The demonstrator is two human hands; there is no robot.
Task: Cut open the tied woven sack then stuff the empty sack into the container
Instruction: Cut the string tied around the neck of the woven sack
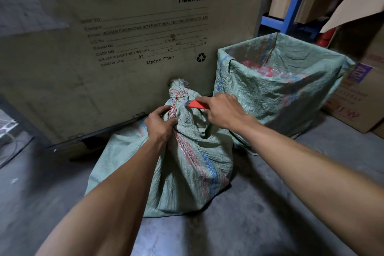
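Left hand (161,124) fingers clamp the gathered neck of the green woven sack (176,164) on the concrete floor (259,220); right hand (223,111) grips an orange utility knife (197,104), blade at the red string tie (178,94) (green sack-lined container (278,89) just right).

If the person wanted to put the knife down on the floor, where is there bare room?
Bare concrete floor lies open in front of the tied sack, between the forearms, and left of it. It is crowded behind: the big crate, the lined container and cardboard boxes press close together.
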